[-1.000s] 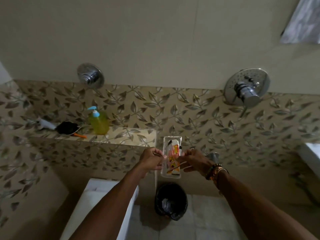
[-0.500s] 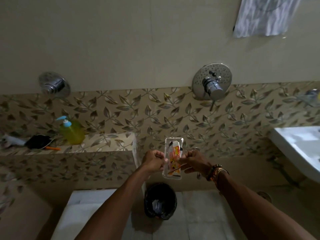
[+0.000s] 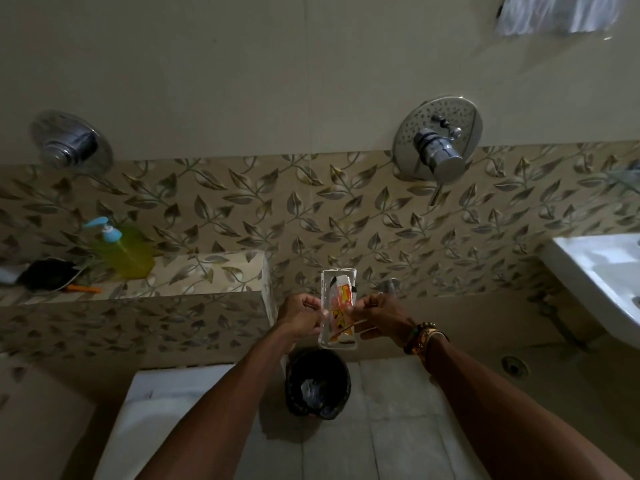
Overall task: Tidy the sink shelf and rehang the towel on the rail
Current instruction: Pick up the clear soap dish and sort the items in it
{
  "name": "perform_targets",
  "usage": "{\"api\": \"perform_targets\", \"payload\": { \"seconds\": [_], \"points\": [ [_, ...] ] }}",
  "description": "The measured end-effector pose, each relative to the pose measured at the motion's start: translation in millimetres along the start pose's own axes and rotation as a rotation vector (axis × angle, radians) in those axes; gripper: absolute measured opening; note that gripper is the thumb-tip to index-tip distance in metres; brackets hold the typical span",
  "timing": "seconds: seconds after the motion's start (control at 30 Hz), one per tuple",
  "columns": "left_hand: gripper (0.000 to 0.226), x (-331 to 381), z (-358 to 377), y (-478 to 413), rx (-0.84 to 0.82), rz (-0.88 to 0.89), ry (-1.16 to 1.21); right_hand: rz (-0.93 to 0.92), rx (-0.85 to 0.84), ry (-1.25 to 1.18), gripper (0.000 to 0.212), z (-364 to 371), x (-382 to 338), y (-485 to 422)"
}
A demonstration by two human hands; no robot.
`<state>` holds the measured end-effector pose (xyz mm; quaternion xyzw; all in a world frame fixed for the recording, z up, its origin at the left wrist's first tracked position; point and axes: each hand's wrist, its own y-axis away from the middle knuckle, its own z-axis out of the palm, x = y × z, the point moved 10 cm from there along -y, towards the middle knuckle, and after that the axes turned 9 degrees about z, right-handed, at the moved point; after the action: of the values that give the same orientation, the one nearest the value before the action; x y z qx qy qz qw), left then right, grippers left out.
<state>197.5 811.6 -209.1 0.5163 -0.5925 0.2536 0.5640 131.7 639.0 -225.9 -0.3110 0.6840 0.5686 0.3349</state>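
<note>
White tray (image 3: pixel 338 344) between hands (image 3: pixel 301 315) (image 3: pixel 381 315)

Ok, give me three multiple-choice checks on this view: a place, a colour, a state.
1. The soap bottle stands: A on the tiled ledge; B on the floor; C in a hand.
2. Its pump is: A red; B blue; C black.
3. The white tray is: A set down; B held in one hand; C held in both hands.
Key: 1A, it stands there at left. 2B, light blue head. 3C, left hand and right hand each grip a side.
</note>
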Motion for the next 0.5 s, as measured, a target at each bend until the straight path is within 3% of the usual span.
{"api": "perform_targets", "payload": {
  "seconds": [0.33,0.5],
  "points": [
    [0.018,-27,-17,-39,-0.079,-0.101,0.056,0.077,0.027,-0.048,0.004,22,1,-40],
    [0.018,-51,-8,-54,-0.108,-0.184,0.052,0.121,0.025,-0.061,0.010,23,11,-59]
  ]
}}
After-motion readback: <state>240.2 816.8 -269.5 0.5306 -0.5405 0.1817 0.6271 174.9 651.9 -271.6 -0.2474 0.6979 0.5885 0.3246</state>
